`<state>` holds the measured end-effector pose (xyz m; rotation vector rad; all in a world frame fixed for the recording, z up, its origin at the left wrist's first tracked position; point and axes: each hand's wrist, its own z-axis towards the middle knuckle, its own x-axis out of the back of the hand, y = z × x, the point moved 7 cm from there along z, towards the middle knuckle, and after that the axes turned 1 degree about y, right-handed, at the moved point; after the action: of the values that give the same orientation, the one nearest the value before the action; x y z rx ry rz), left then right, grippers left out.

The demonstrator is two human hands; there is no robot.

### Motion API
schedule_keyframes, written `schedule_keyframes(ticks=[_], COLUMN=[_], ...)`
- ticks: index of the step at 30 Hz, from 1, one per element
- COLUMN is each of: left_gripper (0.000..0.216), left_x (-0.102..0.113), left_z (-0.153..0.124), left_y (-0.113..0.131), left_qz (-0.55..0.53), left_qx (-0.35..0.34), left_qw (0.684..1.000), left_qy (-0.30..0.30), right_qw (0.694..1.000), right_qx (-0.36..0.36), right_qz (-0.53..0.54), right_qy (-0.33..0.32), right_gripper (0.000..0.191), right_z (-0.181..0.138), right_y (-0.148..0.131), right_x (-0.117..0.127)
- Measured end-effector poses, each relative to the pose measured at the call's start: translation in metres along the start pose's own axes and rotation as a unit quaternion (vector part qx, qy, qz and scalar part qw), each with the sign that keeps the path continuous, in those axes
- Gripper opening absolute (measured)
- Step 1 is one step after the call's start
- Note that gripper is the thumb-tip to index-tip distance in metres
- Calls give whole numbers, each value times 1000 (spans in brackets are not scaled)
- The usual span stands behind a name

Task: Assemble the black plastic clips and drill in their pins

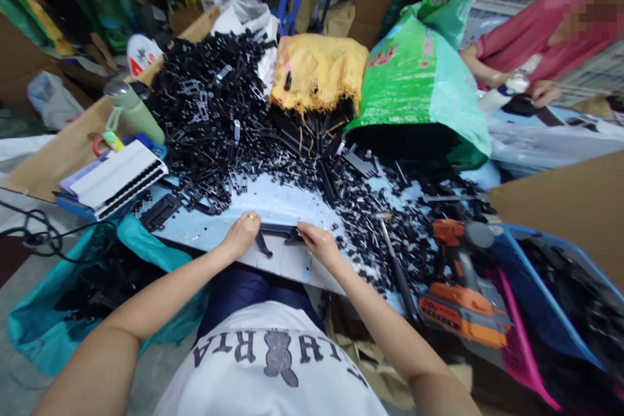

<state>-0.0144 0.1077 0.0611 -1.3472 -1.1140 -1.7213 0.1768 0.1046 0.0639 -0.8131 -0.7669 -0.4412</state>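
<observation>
Both ends of a long black plastic piece (277, 229) are gripped at the front of the light blue work surface (287, 198). My left hand (242, 234) is closed round its left end, and a ring shows on one finger. At the right end, my right hand (318, 242) pinches the piece between thumb and fingers. A short black arm (264, 246) slants down from the piece beside my left hand. The exact kind of the piece cannot be made out. A big heap of black plastic clips (205, 104) lies beyond my hands.
Small parts spread around a hammer (397, 266) and an orange cordless drill (463, 279) on the right. A yellow sack (319, 71) and a green sack (414, 78) stand behind. Teal bag (34, 331) at left, blue crate (560, 299) at right. A person in pink (521, 32) works far right.
</observation>
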Motion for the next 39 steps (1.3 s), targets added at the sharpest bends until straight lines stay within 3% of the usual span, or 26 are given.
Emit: schedule_keyframes(ticks=[3, 9, 17, 21, 25, 28, 31, 35, 39], left_gripper=[20, 26, 23, 23, 27, 30, 39, 63, 62], left_x=[-5, -9, -8, -13, -18, -17, -16, -34, -41], left_z=[-3, -19, -16, -13, -22, -26, -19, 11, 28], left_y=[3, 5, 0, -3, -4, -4, 17, 62, 75], left_qz=[12, 26, -7, -20, -12, 6, 17, -15, -58], left_qx=[-19, -84, -136, -111, -113, -60, -50, -98, -88], left_qw=[999, 978, 970, 972, 975, 982, 985, 994, 994], left_qy=[30, 188, 201, 208, 192, 180, 167, 43, -21], right_qw=[999, 996, 997, 997, 997, 998, 998, 998, 995], right_qx=[32, 80, 78, 62, 51, 56, 61, 56, 91], right_qz=[0, 11, -9, -20, -7, -5, -10, -24, -41], right_qy=[28, 31, -25, -45, -51, -41, -30, 8, -24], right_gripper=[23, 29, 43, 50, 53, 55, 58, 59, 52], right_z=[-2, -11, -18, -23, -29, -31, -30, -32, -33], right_y=[1, 5, 10, 17, 26, 32, 32, 27, 22], right_x=[1, -2, -5, -10, -14, -16, -18, -17, -18])
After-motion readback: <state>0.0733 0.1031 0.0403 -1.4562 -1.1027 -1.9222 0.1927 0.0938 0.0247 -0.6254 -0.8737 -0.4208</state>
